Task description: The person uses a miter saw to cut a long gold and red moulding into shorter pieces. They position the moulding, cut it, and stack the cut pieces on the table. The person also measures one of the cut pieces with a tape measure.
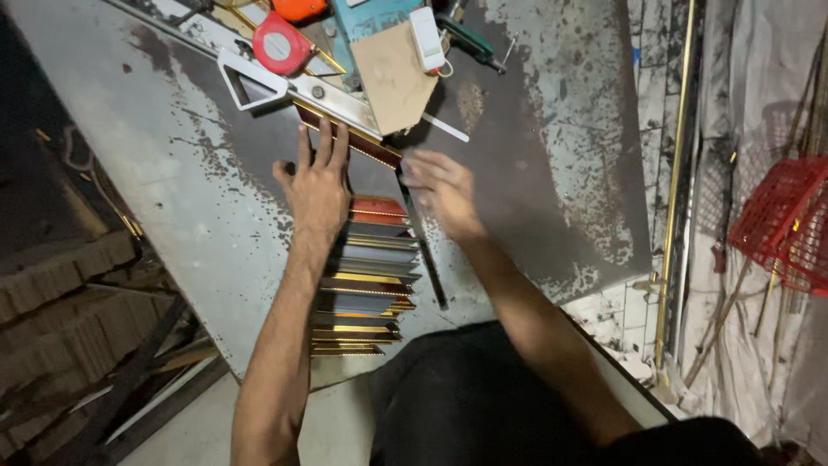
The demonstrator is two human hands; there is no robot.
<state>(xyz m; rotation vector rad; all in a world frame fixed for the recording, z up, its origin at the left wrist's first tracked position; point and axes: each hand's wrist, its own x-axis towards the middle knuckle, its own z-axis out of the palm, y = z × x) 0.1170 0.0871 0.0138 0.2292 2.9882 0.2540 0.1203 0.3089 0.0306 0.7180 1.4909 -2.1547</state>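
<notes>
We see a worn metal table (535, 173) with a mitre saw (345, 52) at its far edge, and we give all places from this saw. Just in front of the saw's fence lies a dark red moulding strip with a gold edge (366, 147). The left hand (317, 185) lies flat and spread, its fingers resting on this strip. The right hand (442, 190) is beside it, at the right end of the strip; it is blurred, with the fingers bent, and we cannot tell whether it grips anything. Nearer to us than the saw, between the two forearms, there is a stack of cut moulding pieces (366, 285), red, grey and gold. A red tape measure (278, 43) sits on the saw's left part. Far to the right of the saw hangs a red plastic basket (789, 224).
</notes>
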